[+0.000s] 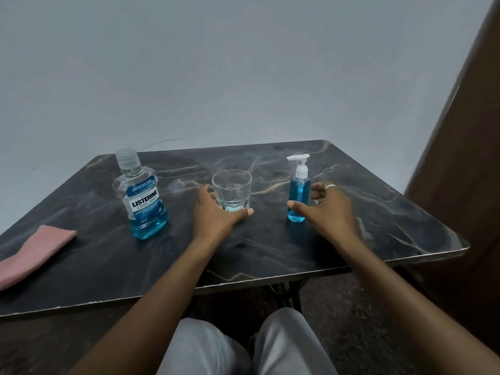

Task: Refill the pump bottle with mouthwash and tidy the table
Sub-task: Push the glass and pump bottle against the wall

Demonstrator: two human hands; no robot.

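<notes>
So, reaching in over the dark marble table (270, 247). Got the left hand (216, 217) splayed around the foot of the glass (232, 189), thumb in front, fingers on its left side, no real grip; can't tell about contact. Got the right hand (331, 212) wide open, cupped about the pump bottle (299, 188) just right of the glass, not closed on it. Capped mouthwash bottle (143, 201) upright off to the left, pink cloth (35, 253) near the left edge.

I see a dark marble-patterned table (270, 250) carrying, in a row, a Listerine mouthwash bottle (143, 201), a glass tumbler (232, 188) and a blue pump bottle (299, 193), with a pink cloth (35, 253) near its left edge.
</notes>
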